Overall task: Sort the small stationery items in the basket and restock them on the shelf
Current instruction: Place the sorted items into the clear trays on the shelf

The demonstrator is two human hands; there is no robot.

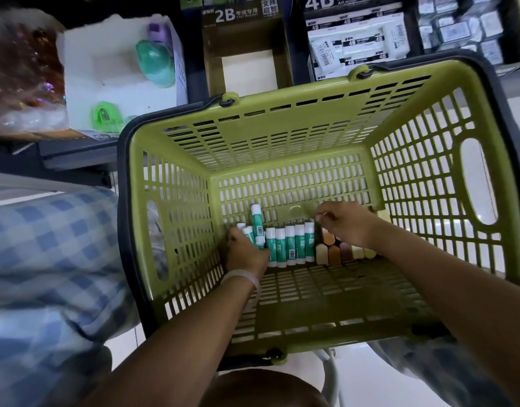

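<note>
Both hands were reached into the green basket. A row of glue sticks was laid on the basket floor, with brown and cream erasers just beside it. The left hand was curled around the sticks at the row's left end. The right hand was bent over the erasers; whether anything was held could not be told.

Open basket floor beyond glue sticks and brown blocks, slotted walls all around.

Dim, even indoor light; wide-angle bending at the edges, upper left of the frame blurred, centre fairly sharp.
</note>
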